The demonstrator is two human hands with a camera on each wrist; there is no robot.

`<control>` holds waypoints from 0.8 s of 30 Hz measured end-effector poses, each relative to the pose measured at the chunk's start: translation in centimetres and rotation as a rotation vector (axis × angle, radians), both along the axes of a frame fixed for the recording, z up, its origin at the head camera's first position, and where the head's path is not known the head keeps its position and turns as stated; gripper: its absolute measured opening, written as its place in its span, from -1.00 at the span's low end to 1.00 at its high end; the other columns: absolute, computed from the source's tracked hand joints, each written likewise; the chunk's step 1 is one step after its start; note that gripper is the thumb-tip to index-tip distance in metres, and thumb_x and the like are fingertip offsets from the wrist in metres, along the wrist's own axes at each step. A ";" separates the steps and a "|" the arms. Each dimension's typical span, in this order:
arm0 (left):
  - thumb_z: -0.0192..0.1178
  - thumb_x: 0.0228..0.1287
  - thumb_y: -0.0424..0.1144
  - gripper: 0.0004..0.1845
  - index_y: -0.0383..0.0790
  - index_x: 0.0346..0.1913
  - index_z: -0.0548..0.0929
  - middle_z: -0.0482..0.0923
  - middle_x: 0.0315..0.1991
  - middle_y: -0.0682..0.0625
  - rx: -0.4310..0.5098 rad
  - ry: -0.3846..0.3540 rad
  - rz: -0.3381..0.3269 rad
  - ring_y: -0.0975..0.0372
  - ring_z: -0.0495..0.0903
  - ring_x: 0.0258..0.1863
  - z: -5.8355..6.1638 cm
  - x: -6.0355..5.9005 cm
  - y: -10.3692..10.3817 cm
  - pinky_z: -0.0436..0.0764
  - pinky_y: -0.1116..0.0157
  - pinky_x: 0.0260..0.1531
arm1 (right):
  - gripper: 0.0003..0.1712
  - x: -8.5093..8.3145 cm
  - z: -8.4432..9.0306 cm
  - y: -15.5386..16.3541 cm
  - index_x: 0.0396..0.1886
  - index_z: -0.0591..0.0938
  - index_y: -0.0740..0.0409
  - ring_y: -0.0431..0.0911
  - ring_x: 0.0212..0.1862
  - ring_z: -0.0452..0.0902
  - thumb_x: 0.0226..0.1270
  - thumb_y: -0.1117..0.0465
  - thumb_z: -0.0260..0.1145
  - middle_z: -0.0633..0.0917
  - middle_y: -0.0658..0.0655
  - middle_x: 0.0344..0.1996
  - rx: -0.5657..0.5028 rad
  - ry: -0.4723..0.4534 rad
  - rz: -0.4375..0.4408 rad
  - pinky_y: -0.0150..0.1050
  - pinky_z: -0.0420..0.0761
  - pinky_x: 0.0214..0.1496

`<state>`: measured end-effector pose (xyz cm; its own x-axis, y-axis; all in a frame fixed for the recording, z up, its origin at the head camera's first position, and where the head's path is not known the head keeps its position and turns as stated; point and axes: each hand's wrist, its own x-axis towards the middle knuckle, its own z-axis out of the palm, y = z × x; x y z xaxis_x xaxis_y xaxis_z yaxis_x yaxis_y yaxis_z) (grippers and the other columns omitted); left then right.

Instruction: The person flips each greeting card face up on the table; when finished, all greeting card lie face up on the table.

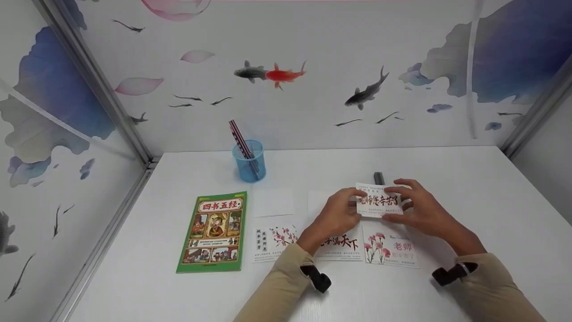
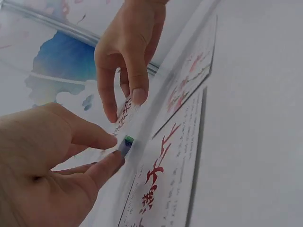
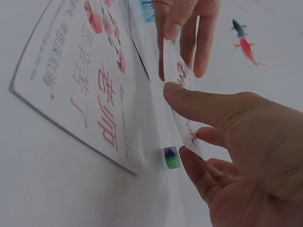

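Above the table, both hands hold a small white card with red brush lettering. My left hand pinches its left edge, thumb and fingers on opposite faces in the right wrist view. At the other end, my right hand grips the card with thumb and fingertips. Beneath the hands lie a card with pink carnations and a card with red lettering, the latter partly hidden by the left arm. To the left is a card with blossom branches.
Two blank white cards lie farther back, one on the left and one partly covered by the left hand. A green-bordered book is at left. Behind stands a blue cup with striped pencils. A small block sits behind the held card.
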<state>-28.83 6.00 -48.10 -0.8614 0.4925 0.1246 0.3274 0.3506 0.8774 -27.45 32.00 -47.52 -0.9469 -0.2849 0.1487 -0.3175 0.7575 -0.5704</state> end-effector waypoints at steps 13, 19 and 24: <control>0.17 0.65 -0.26 -0.66 -0.10 0.36 0.68 0.64 0.41 0.07 -0.279 0.178 -0.133 0.29 0.52 0.50 0.0 0.7 0.2 0.44 0.36 0.53 | -0.33 -0.4 -0.7 1.1 0.37 0.70 0.11 0.46 0.50 0.41 0.34 -0.03 0.62 0.53 0.40 0.49 0.082 -0.093 0.041 0.45 0.50 0.45; 0.15 0.65 -0.30 -0.71 -0.12 0.24 0.75 0.70 0.35 0.09 -0.322 0.278 -0.156 0.24 0.54 0.46 -0.5 0.9 0.5 0.44 0.35 0.52 | -0.35 -0.2 -0.6 1.4 0.35 0.71 0.10 0.45 0.52 0.36 0.34 -0.03 0.62 0.54 0.39 0.47 0.085 -0.083 0.051 0.48 0.43 0.48; 0.15 0.65 -0.31 -0.72 -0.10 0.21 0.78 0.71 0.34 0.12 -0.344 0.303 -0.153 0.21 0.53 0.46 -0.8 0.8 0.6 0.41 0.34 0.54 | -0.34 -0.1 -0.5 1.5 0.35 0.71 0.13 0.46 0.50 0.38 0.33 -0.03 0.63 0.53 0.42 0.46 0.072 -0.076 0.056 0.48 0.43 0.47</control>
